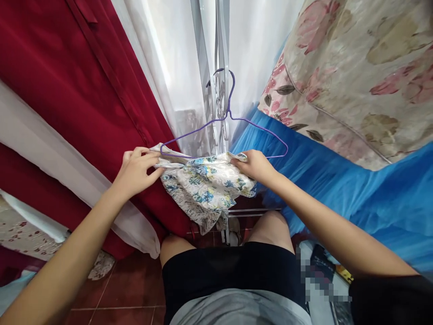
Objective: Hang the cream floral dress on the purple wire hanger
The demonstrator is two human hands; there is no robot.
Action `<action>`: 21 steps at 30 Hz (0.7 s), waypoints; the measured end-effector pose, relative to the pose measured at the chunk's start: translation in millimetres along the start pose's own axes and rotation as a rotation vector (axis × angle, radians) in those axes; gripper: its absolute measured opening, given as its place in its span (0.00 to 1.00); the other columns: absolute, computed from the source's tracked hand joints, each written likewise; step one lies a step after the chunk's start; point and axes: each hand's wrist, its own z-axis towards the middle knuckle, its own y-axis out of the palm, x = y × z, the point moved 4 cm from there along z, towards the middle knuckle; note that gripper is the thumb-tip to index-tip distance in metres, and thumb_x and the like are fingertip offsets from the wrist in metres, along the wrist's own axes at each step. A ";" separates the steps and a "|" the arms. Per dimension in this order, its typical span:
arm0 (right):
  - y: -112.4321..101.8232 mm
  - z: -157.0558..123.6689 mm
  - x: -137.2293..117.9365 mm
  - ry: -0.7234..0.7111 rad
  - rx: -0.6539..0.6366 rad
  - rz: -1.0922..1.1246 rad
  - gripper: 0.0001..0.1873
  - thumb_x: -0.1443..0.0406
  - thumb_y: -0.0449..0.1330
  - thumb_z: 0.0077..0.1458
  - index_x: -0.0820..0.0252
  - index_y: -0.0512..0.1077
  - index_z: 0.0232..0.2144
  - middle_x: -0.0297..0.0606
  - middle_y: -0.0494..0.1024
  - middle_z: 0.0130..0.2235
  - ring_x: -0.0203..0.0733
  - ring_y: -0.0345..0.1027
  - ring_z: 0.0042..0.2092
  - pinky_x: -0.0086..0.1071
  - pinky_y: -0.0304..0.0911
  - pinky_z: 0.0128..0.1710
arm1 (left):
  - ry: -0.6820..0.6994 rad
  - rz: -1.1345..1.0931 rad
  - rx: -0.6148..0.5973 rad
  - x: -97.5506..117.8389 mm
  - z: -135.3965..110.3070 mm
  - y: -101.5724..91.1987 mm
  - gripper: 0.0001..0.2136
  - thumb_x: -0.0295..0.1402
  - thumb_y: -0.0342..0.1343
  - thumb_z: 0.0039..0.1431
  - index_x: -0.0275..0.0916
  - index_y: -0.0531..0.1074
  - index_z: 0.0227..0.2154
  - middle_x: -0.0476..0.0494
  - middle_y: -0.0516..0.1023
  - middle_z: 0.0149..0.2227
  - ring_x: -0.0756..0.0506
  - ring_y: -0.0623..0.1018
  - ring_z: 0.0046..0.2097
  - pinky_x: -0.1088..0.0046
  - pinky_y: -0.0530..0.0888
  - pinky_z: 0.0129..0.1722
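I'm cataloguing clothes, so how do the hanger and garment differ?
The hanger is plain purple; the garment is whitish with blue and yellow flowers. The hanger is a thin frame; the garment is cloth hanging in folds. Both show between left hand and right hand.

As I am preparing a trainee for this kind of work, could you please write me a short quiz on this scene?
1. Multiple choice: what colour is the hanger?
A) Green
B) Purple
C) Black

2. True or false: only the left hand holds the flowered cloth.

3. Fill in the blank: the blue cloth is on the ____ side of the picture.

Key:
1. B
2. False; the right hand holds it too.
3. right
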 end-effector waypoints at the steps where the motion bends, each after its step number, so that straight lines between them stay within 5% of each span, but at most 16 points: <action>1: 1.0 -2.1 -2.3 -0.001 -0.003 -0.012 0.20 0.54 0.59 0.60 0.58 0.67 0.21 0.39 0.71 0.22 0.40 0.60 0.25 0.34 0.49 0.28 | -0.016 -0.032 0.047 1.3 1.1 -4.7 0.09 0.40 0.58 0.61 0.42 0.79 0.32 0.42 0.81 0.53 0.30 0.69 0.58 0.42 0.58 0.59; 5: 0.9 -11.2 -9.9 -0.029 0.005 -0.095 0.18 0.55 0.58 0.61 0.58 0.72 0.24 0.44 0.75 0.25 0.44 0.65 0.27 0.35 0.50 0.28 | -0.025 -0.222 0.240 20.4 23.7 -23.6 0.07 0.37 0.62 0.57 0.39 0.77 0.28 0.43 0.81 0.44 0.28 0.63 0.64 0.37 0.52 0.63; 9: 2.0 -18.3 -14.9 -0.084 -0.051 -0.085 0.18 0.55 0.57 0.62 0.58 0.74 0.25 0.43 0.75 0.24 0.44 0.65 0.27 0.35 0.51 0.28 | 0.048 -0.377 0.174 61.9 62.0 -21.2 0.10 0.36 0.59 0.58 0.37 0.73 0.24 0.43 0.76 0.36 0.31 0.71 0.58 0.45 0.63 0.59; 13: 0.3 -34.1 -7.0 -0.151 -0.008 0.056 0.09 0.63 0.57 0.59 0.59 0.77 0.34 0.41 0.80 0.31 0.45 0.71 0.32 0.34 0.59 0.34 | 0.076 -0.465 0.168 94.3 87.6 -3.6 0.04 0.32 0.61 0.56 0.38 0.74 0.32 0.45 0.75 0.37 0.38 0.77 0.47 0.55 0.71 0.53; 15: -6.8 -47.6 8.1 -0.176 0.116 0.123 0.16 0.66 0.58 0.55 0.59 0.76 0.46 0.38 0.80 0.32 0.44 0.71 0.33 0.34 0.61 0.36 | 0.015 -0.522 0.281 95.7 91.4 2.1 0.08 0.31 0.63 0.54 0.38 0.74 0.37 0.45 0.75 0.39 0.39 0.77 0.48 0.58 0.73 0.50; 18: -27.0 -65.5 42.8 -0.142 0.360 0.202 0.37 0.64 0.62 0.52 0.60 0.61 0.64 0.34 0.78 0.30 0.43 0.67 0.28 0.35 0.61 0.33 | -0.087 -0.608 0.434 89.6 89.6 6.1 0.12 0.29 0.64 0.52 0.38 0.73 0.41 0.44 0.75 0.39 0.41 0.76 0.47 0.63 0.74 0.46; 21: -57.4 -65.7 73.1 -0.062 0.500 0.224 0.45 0.56 0.66 0.53 0.61 0.56 0.68 0.35 0.80 0.32 0.43 0.67 0.28 0.37 0.63 0.32 | -0.091 -0.589 0.460 88.7 87.7 6.9 0.09 0.28 0.64 0.53 0.38 0.73 0.37 0.45 0.76 0.37 0.42 0.76 0.44 0.63 0.75 0.46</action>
